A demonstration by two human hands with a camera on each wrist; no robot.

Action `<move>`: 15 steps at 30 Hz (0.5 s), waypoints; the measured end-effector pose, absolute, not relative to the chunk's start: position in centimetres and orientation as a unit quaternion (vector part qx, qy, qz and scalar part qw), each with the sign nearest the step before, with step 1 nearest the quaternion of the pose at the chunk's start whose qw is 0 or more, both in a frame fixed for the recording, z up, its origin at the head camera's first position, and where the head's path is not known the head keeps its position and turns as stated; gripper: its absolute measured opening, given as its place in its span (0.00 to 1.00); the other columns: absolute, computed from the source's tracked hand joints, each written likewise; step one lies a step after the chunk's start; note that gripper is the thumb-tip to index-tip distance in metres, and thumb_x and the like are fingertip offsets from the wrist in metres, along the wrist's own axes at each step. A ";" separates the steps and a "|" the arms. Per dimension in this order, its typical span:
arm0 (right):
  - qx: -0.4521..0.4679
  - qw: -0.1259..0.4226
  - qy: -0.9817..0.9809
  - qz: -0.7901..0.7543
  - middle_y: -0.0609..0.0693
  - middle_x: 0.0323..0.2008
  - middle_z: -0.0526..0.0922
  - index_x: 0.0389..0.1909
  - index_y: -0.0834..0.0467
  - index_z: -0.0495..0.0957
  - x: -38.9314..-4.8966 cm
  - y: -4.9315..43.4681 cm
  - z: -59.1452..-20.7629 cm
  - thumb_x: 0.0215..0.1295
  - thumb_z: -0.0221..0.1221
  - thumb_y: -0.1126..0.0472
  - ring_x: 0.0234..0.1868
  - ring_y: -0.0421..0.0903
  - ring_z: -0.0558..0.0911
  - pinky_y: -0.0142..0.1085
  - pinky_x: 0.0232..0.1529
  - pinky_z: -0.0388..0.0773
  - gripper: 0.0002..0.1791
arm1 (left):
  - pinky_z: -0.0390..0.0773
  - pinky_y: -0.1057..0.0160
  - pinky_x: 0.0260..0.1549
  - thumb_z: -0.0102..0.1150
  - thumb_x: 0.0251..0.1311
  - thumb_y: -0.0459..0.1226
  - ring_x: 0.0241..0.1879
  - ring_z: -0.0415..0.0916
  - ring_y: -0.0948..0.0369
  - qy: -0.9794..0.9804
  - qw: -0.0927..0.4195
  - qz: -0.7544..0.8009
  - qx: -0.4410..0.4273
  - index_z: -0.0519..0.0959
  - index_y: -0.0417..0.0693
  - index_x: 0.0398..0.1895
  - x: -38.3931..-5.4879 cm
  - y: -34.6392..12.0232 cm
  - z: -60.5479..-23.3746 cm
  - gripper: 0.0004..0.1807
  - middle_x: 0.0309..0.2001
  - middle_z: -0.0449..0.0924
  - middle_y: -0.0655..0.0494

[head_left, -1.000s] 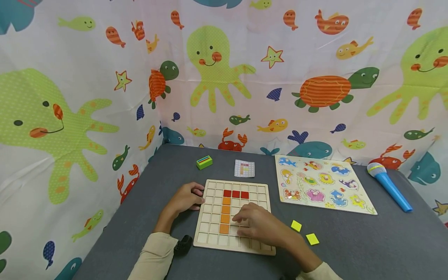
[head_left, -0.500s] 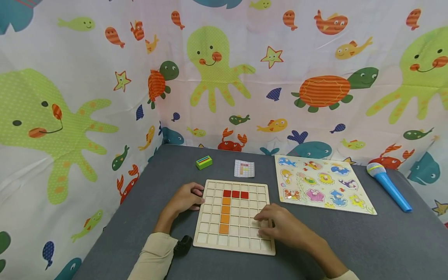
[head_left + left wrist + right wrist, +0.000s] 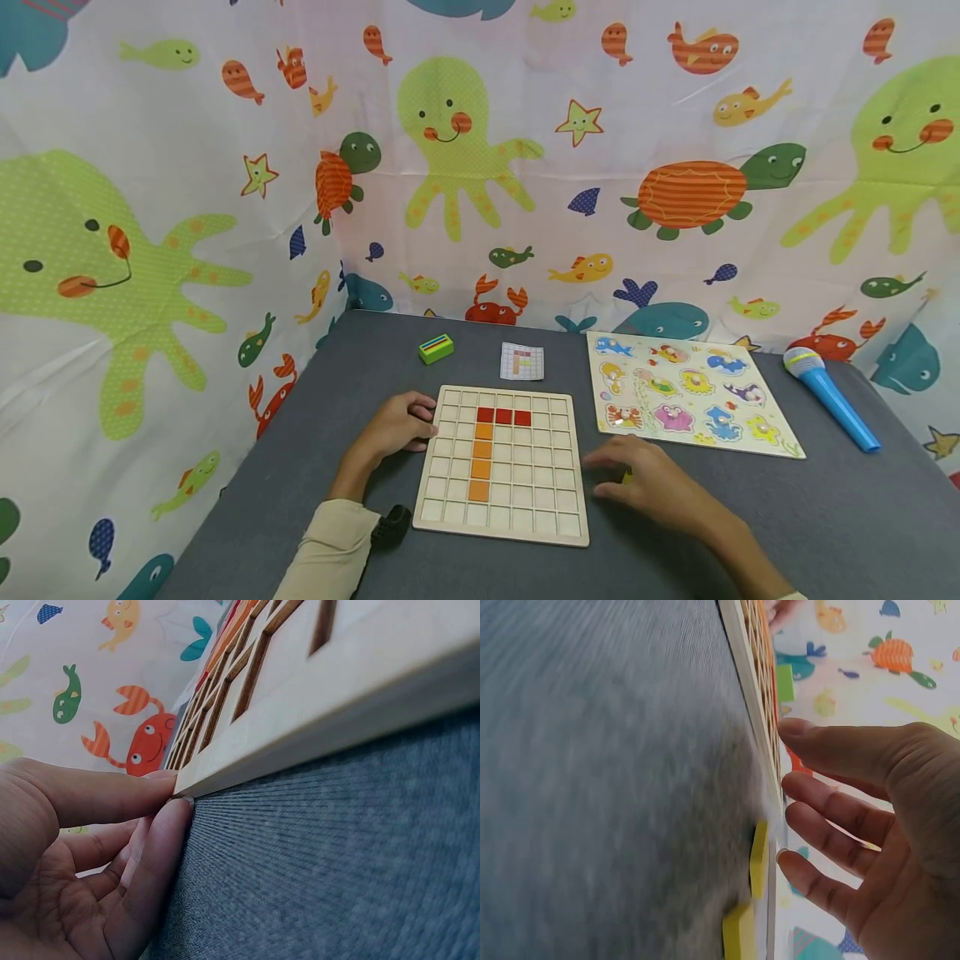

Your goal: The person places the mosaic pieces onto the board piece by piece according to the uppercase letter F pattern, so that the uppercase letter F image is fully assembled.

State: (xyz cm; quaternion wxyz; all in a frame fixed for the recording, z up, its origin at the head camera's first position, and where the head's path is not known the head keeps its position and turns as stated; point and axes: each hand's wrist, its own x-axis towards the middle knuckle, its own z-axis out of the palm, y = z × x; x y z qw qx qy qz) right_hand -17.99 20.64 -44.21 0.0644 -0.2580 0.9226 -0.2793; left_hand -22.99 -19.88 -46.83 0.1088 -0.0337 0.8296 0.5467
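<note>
A square wooden grid board point(image 3: 544, 476) lies on the dark table. It bears a row of red tiles point(image 3: 503, 416) and a column of several orange tiles point(image 3: 481, 450) below the row's left end. My left hand point(image 3: 395, 423) pinches the board's left edge between thumb and finger, as the left wrist view shows. Just off the board's right edge, my right hand point(image 3: 651, 483) hovers with fingers loosely spread and nothing between them. Two yellow tiles lie on the table beneath it, a nearer one point(image 3: 739, 934) and a farther one point(image 3: 759, 859); in the head view the hand mostly covers them.
Behind the board lie a small pattern card point(image 3: 522, 362) and a green block point(image 3: 436, 349) with coloured stripes. A sea-animal puzzle board point(image 3: 701, 445) sits at the back right, beside a blue toy microphone point(image 3: 840, 410). A printed curtain point(image 3: 465, 283) hangs along the table's back.
My right hand has moved right, from over the middle of the board to beyond its right edge, above the yellow tiles. My left hand stays at the board's left edge.
</note>
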 end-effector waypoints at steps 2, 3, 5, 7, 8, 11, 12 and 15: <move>-0.258 0.057 0.926 -0.270 0.41 0.53 0.85 0.54 0.49 0.88 -18.0 21.2 -44.2 0.65 0.74 0.50 0.57 0.49 0.82 0.53 0.60 0.82 0.18 | 0.89 0.58 0.35 0.72 0.62 0.29 0.39 0.83 0.56 0.829 0.109 0.547 -0.036 0.79 0.39 0.62 -23.0 -19.9 -46.8 0.25 0.47 0.78 0.45; -0.258 0.054 0.927 -0.266 0.41 0.53 0.86 0.54 0.49 0.88 -18.1 21.5 -44.2 0.65 0.74 0.50 0.57 0.49 0.82 0.52 0.59 0.82 0.18 | 0.89 0.58 0.35 0.72 0.62 0.29 0.39 0.83 0.56 0.829 0.109 0.547 -0.036 0.79 0.39 0.62 -23.0 -19.9 -46.9 0.25 0.47 0.78 0.46; -0.254 0.051 0.931 -0.259 0.40 0.52 0.85 0.53 0.48 0.88 -18.1 22.0 -44.3 0.63 0.75 0.50 0.54 0.46 0.82 0.49 0.57 0.83 0.19 | 0.89 0.58 0.35 0.72 0.62 0.29 0.39 0.83 0.56 0.831 0.108 0.545 -0.036 0.79 0.39 0.62 -23.0 -19.9 -46.9 0.24 0.47 0.78 0.46; -0.254 0.051 0.932 -0.252 0.40 0.51 0.85 0.53 0.48 0.88 -18.0 22.4 -44.3 0.63 0.76 0.50 0.53 0.45 0.82 0.48 0.56 0.83 0.19 | 0.89 0.59 0.35 0.72 0.62 0.29 0.38 0.83 0.56 0.831 0.108 0.545 -0.037 0.79 0.39 0.62 -23.1 -19.9 -47.0 0.24 0.46 0.78 0.46; -0.251 0.053 0.933 -0.251 0.40 0.51 0.85 0.53 0.48 0.88 -18.0 22.6 -44.2 0.63 0.76 0.49 0.53 0.45 0.82 0.48 0.56 0.83 0.19 | 0.89 0.59 0.35 0.72 0.62 0.29 0.38 0.83 0.56 0.831 0.107 0.545 -0.038 0.79 0.39 0.62 -23.1 -19.9 -47.0 0.24 0.46 0.78 0.46; -0.243 0.060 0.935 -0.250 0.40 0.51 0.85 0.53 0.48 0.88 -18.0 23.2 -44.3 0.62 0.76 0.49 0.53 0.45 0.82 0.49 0.56 0.83 0.20 | 0.89 0.58 0.35 0.72 0.62 0.29 0.38 0.82 0.57 0.831 0.107 0.545 -0.037 0.79 0.39 0.62 -23.1 -19.9 -47.0 0.24 0.46 0.78 0.46; -0.241 0.063 0.936 -0.250 0.40 0.51 0.85 0.53 0.48 0.88 -17.9 23.3 -44.3 0.62 0.76 0.48 0.53 0.45 0.82 0.49 0.56 0.83 0.20 | 0.89 0.59 0.35 0.72 0.62 0.29 0.38 0.82 0.57 0.830 0.108 0.546 -0.039 0.79 0.40 0.62 -23.2 -19.9 -47.0 0.24 0.46 0.78 0.47; -0.233 0.070 0.937 -0.252 0.40 0.50 0.85 0.53 0.49 0.87 -18.0 23.9 -44.4 0.62 0.76 0.49 0.51 0.43 0.82 0.46 0.54 0.84 0.20 | 0.89 0.58 0.35 0.71 0.62 0.29 0.38 0.83 0.56 0.831 0.107 0.545 -0.036 0.79 0.39 0.62 -23.1 -19.9 -47.0 0.25 0.47 0.78 0.46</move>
